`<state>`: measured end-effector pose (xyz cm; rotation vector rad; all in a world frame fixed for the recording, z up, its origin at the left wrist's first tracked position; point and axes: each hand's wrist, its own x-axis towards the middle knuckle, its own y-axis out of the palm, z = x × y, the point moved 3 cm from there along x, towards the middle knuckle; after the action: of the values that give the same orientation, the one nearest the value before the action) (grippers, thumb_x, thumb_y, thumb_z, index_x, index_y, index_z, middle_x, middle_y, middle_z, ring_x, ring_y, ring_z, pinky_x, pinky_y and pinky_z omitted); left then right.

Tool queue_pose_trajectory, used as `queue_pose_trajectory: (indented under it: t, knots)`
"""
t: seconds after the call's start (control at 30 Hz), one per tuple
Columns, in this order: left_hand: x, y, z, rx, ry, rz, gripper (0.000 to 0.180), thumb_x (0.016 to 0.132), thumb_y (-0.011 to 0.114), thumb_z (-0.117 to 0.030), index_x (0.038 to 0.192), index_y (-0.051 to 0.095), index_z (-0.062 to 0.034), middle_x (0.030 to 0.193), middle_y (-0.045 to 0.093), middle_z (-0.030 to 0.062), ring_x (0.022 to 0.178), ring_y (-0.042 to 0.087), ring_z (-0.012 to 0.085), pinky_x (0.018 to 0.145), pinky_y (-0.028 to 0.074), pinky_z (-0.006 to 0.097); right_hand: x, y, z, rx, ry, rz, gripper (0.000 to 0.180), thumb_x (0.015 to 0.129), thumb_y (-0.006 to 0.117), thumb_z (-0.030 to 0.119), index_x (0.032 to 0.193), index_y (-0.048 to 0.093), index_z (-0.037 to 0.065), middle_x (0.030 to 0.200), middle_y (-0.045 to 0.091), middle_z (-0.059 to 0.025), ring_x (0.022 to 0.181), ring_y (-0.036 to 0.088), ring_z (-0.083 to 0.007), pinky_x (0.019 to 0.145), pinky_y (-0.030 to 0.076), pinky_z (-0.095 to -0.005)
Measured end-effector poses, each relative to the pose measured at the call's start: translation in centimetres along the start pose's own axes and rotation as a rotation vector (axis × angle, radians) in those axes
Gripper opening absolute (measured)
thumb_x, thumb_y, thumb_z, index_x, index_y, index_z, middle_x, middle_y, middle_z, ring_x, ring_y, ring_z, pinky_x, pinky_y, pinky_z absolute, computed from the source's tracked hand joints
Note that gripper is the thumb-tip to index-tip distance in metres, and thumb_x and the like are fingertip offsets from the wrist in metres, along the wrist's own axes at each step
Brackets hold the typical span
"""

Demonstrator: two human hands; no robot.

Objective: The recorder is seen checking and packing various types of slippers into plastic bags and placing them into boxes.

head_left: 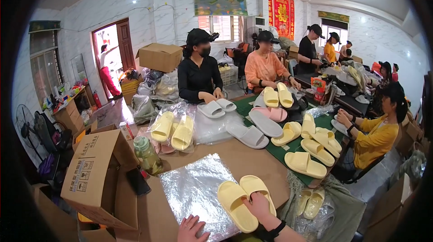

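My right hand [258, 208] grips a pair of pale yellow slippers [233, 206] where their inner sides meet, with a dark band on the wrist. The slippers lie side by side, toes pointing away from me, at the right edge of a stack of clear plastic bags [196, 185]. My left hand [193, 229] rests on the near edge of that stack, fingers spread and holding nothing. Farther back, a bagged pair of yellow slippers [181, 133] lies on the table. Grey slippers [247, 134] and several loose yellow slippers [305, 164] cover the green mat [280, 151].
An open cardboard box [92, 174] stands at my left, with a black phone [137, 181] and a glass jar [148, 155] beside it. Several people work around the tables; one in black [200, 73] handles grey slippers opposite. Bagged yellow slippers [311, 202] lie on green cloth at right.
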<state>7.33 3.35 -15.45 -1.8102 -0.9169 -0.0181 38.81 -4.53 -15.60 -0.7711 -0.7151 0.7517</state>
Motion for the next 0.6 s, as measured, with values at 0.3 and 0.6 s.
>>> queue_pose_trajectory:
  t: [0.3, 0.6]
  knots:
    - [-0.06, 0.28, 0.54, 0.003, -0.013, 0.007, 0.048, 0.081, 0.072, -0.035, 0.12, 0.066, -0.0084, 0.136, 0.056, 0.0199, 0.132, 0.047, 0.0413, 0.112, 0.033, 0.057, 0.26, 0.04, 0.34, 0.021, -0.009, -0.015, 0.04, 0.089, 0.066, 0.04, 0.087, 0.061, 0.001, 0.088, 0.062, -0.0203, 0.084, 0.062, -0.0386, 0.07, 0.051, -0.0489]
    - [-0.75, 0.57, 0.59, -0.014, -0.002, -0.021, 0.045, 0.082, 0.071, -0.034, 0.119, 0.067, -0.0084, 0.135, 0.057, 0.0204, 0.132, 0.047, 0.042, 0.113, 0.032, 0.057, -0.25, -0.02, 0.33, -0.03, 0.018, 0.018, 0.041, 0.09, 0.065, 0.042, 0.088, 0.061, 0.001, 0.093, 0.063, -0.0198, 0.085, 0.062, -0.0387, 0.073, 0.052, -0.05]
